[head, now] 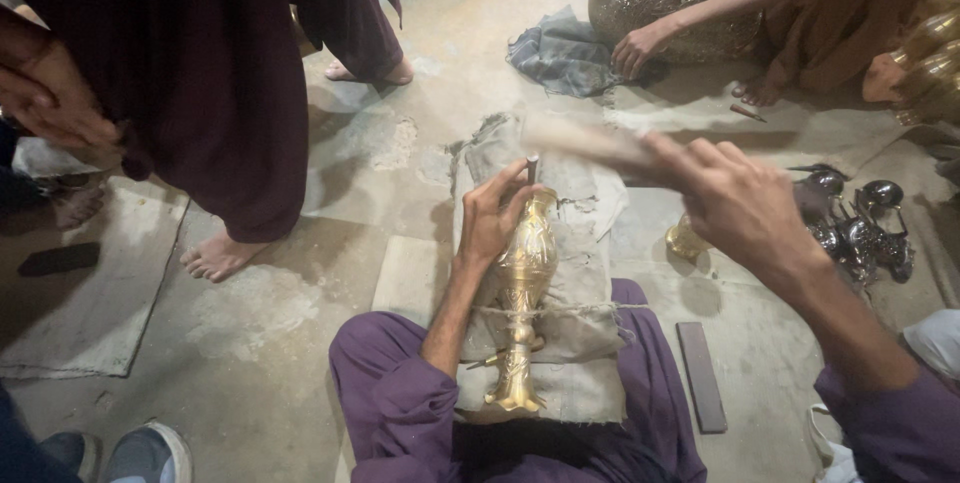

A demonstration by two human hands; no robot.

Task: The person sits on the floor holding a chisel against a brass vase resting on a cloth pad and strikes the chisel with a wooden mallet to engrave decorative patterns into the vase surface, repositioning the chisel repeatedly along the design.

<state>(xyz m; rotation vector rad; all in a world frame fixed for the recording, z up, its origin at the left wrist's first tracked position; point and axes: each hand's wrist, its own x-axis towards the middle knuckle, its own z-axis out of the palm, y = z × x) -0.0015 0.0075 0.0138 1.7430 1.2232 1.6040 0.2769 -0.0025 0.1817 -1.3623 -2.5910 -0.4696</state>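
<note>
The left hand pinches a short dark metal punch upright against the engraved golden brass vase, which lies tied by cord on a grey cloth-wrapped block across the lap. The right hand grips a blurred, probably wooden, mallet. Shiny metal pieces lie on the floor to the right.

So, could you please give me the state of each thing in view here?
brass vase: lying on its side, tied down with cord
chisel: upright, tip on the vase
left hand: gripping the chisel
right hand: raised, holding the mallet
mallet: blurred, mid-swing
cloth pad: under the vase, frayed
dark bar: flat on the floor
</note>
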